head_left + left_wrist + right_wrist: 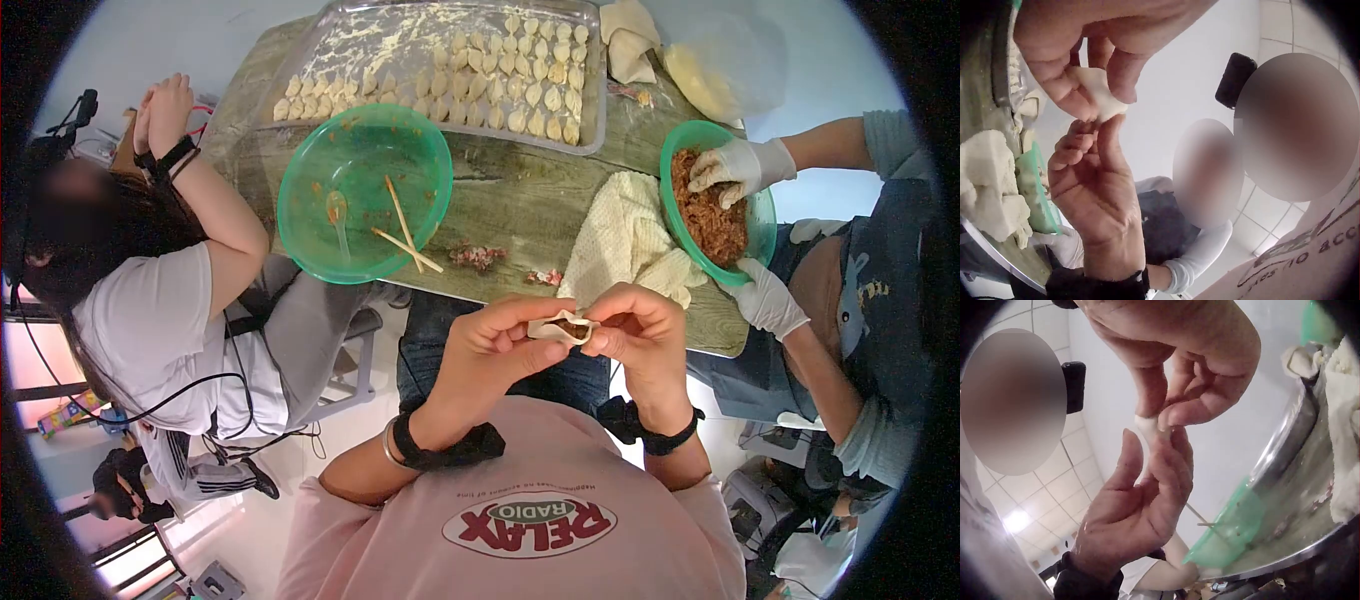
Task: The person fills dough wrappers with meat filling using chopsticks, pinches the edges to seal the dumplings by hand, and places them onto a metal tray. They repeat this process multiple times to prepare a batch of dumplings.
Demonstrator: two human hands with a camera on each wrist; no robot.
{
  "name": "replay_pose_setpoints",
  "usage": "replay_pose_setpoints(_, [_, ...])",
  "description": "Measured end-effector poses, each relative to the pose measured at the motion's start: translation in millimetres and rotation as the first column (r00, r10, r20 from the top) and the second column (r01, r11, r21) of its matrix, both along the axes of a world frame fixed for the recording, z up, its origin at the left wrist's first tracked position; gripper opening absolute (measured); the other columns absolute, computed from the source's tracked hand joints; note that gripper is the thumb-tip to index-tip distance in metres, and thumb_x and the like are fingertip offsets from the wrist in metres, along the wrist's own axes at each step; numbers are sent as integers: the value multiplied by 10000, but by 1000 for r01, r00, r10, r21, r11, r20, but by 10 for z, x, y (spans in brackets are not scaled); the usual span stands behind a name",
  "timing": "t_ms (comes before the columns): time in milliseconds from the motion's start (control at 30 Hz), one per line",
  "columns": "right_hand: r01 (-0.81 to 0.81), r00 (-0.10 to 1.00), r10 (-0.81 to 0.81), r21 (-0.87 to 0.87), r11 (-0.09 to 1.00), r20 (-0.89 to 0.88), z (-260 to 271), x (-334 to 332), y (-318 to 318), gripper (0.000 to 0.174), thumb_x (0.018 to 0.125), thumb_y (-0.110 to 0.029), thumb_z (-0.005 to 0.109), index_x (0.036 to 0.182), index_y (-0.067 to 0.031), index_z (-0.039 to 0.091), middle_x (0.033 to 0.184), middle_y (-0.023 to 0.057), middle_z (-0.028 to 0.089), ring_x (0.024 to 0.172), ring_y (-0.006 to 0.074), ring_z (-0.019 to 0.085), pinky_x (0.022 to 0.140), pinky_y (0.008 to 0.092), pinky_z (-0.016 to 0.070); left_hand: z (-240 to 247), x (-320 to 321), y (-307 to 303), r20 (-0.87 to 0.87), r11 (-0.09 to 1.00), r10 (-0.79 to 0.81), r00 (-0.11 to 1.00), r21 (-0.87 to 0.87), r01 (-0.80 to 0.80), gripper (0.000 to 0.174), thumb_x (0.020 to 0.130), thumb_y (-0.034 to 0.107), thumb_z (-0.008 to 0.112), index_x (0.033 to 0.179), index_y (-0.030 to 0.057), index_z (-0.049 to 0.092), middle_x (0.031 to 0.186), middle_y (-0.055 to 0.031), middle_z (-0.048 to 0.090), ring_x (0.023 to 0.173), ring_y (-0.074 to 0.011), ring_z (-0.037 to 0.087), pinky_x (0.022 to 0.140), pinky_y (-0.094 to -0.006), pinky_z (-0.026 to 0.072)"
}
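Observation:
A half-folded dumpling [560,328] with brown filling showing in its open middle is held up in front of the chest, just off the table's near edge. My left hand [492,345] holds one end between thumb and fingers. The other end is pinched by my right hand [642,340], its thumb and forefinger at the wrapper's edge. In the left wrist view the pale wrapper [1102,94] spans the fingertips of both hands. Fingers cover much of the dumpling [1147,427] in the right wrist view.
A tray [597,100] of dumplings in rows stands at the back. The green basin [310,215] at left holds a spoon and chopsticks [405,225]. At right, a cream towel [620,235] lies beside a green bowl [766,225] of meat filling, where another person's gloved hand [745,172] works.

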State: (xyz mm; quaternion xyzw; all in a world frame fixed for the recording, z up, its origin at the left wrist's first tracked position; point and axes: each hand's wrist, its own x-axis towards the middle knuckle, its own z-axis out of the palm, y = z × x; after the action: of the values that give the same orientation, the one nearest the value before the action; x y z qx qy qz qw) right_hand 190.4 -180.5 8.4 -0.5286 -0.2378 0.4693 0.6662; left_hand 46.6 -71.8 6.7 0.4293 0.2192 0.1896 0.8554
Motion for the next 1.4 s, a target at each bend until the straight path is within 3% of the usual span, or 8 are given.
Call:
replay_pose_setpoints(167, [-53,996,53,-3,999,-65,76,8,-3,150,778,-70,683,867,28,614,768,73,632,679,119,611,634,221,500,-41,-21,3,14,994,15,1000,104,-17,335,784,20,654,1107,-25,580,1018,-93,619,905,-138,608,792,-251,500])
replay_pose_setpoints(300, [-45,997,44,-20,999,-59,92,-11,7,133,790,-65,665,858,33,606,748,83,627,661,123,609,614,224,500,1,-36,27,31,999,-25,999,39,24,315,796,-29,630,1108,-24,589,1040,-69,591,928,-110,580,798,-213,457])
replay_pose_setpoints(500, [2,997,-4,18,1000,72,-6,-30,-13,119,801,-80,662,856,12,611,708,44,599,648,105,590,595,214,477,-69,-30,20,30,991,-15,999,132,11,302,794,-21,635,1094,-12,601,1014,-69,602,918,-107,580,795,-216,455])
replay_pose_setpoints(667, [4,984,-16,67,998,178,34,-45,27,170,806,-92,654,913,33,612,858,64,592,754,120,582,691,227,471,-73,-38,26,-3,991,9,1000,133,-8,283,794,14,643,1071,-19,598,994,-84,625,898,-134,598,794,-255,487])
replay_pose_setpoints(867, [-30,950,-2,97,995,314,57,-56,59,150,808,-79,644,923,13,615,858,53,570,850,124,562,748,238,454,-51,-14,16,37,998,-6,999,61,3,319,808,-4,631,1119,-14,562,1000,-65,613,896,-91,577,800,-216,466])
replay_pose_setpoints(1067, [14,965,-21,28,1000,263,-40,-41,5,118,814,-73,637,876,15,588,852,44,567,812,106,545,705,235,448,-92,-33,0,6,996,-25,1000,89,25,312,798,-28,621,1100,-40,546,1023,-104,610,924,-151,592,840,-282,485])
replay_pose_setpoints(1267, [51,996,-52,17,999,73,92,-85,48,168,802,-81,654,923,20,597,881,51,581,832,121,566,743,240,456,-103,0,35,35,995,11,999,97,-15,305,809,-17,625,1104,-31,549,1068,-98,579,961,-130,579,820,-234,478])
replay_pose_setpoints(1400, [42,977,-49,40,998,209,23,-54,25,191,791,-75,666,942,23,601,890,61,590,835,132,576,763,245,458,1,23,25,-22,964,-4,1000,264,10,297,809,-31,618,1098,-34,549,1056,-98,585,974,-140,582,822,-243,486])
